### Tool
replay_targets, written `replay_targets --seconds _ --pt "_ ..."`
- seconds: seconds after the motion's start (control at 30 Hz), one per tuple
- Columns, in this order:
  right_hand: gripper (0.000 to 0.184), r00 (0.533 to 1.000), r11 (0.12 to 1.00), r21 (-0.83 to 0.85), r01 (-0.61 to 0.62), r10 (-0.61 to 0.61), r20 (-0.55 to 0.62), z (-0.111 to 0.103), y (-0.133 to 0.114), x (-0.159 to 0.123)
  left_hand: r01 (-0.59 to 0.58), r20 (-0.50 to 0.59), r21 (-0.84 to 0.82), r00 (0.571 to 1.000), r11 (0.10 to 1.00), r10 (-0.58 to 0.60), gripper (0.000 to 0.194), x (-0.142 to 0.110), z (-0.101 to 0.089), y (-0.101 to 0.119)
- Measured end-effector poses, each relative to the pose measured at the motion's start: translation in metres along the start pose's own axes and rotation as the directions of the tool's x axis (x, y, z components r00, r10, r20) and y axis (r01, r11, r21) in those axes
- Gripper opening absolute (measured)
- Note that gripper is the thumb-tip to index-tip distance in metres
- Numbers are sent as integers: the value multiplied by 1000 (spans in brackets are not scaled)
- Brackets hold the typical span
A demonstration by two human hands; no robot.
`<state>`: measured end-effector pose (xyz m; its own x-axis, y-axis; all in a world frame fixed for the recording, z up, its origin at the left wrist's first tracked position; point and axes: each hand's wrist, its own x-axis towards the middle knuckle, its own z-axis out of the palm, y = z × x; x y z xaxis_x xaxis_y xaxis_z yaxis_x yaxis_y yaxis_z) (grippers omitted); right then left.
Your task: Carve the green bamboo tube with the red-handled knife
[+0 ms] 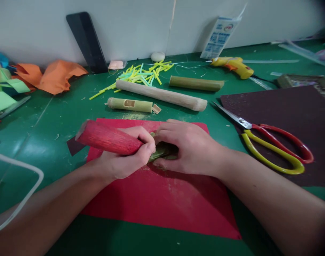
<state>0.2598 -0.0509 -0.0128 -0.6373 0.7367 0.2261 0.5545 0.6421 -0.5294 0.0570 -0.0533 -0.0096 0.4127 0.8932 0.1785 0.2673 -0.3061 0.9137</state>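
Observation:
My left hand [130,154] is closed round a thick red wooden handle [111,138] that slants up to the left; the tool's working end is hidden. My right hand [186,145] bends over a greenish piece of bamboo [162,151], pressing it on the red sheet [162,199], and covers most of it. The two hands almost meet there. Pale dust and scrapings lie on the sheet around them. Just beyond it rests a short bamboo tube [141,106] with a rectangular notch, a small chip [156,108] at its end.
A longer pale bamboo stick [162,94] and a green bamboo tube [196,84] lie farther back, near yellow-green strips [141,74]. Scissors [274,142] lie on dark sheets at right. Behind are a yellow glue gun [234,67], a leaning phone [86,41] and orange paper [56,76].

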Motion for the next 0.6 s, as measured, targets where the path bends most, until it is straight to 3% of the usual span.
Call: replay_targets --seconds 0.23,0.6 --pt "13 1000 999 43 23 -22 -11 0 3 2 -75 -11 96 997 993 77 15 -1 -3 -3" --pt "13 1000 999 31 18 -17 -26 1 3 1 40 -181 -75 982 996 -53 18 3 11 3"
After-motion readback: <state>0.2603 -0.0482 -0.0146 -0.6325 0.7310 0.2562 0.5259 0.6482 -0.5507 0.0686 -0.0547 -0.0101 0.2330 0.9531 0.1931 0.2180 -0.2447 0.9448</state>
